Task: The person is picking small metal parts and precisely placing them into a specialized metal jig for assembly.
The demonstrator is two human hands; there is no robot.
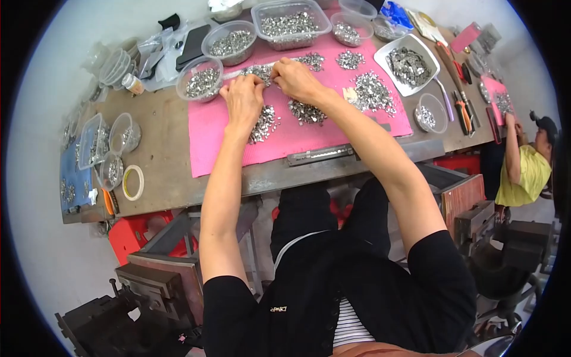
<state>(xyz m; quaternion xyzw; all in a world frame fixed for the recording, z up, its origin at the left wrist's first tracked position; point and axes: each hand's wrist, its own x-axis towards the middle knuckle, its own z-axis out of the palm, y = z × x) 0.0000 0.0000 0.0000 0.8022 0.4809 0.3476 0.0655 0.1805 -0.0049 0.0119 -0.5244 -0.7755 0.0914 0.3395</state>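
Behind the brown worktop (163,160) rose a pale wall (41,113), and a pink mat (205,146) covered the middle of the surface. Small, shiny metal pieces lay heaped on the mat in several separate piles. The left hand (242,98) and the right hand (294,78) met near the mat's far side, just beside one pile of metal pieces (257,72) that lay behind and between their fingertips. Both hands were narrow, fingers bent and drawn together; whether either pinched a piece could not be told.

A round tub (203,84) of similar pieces stood just left of the left hand. Beyond the hands stood a larger rectangular tub (291,43), also filled, and to the right a white square dish (384,58) held more. A slotted metal bar (321,154) lay along the near edge. Far right, a co-worker in a yellow-green shirt (524,175) reached toward another pink mat (491,87).
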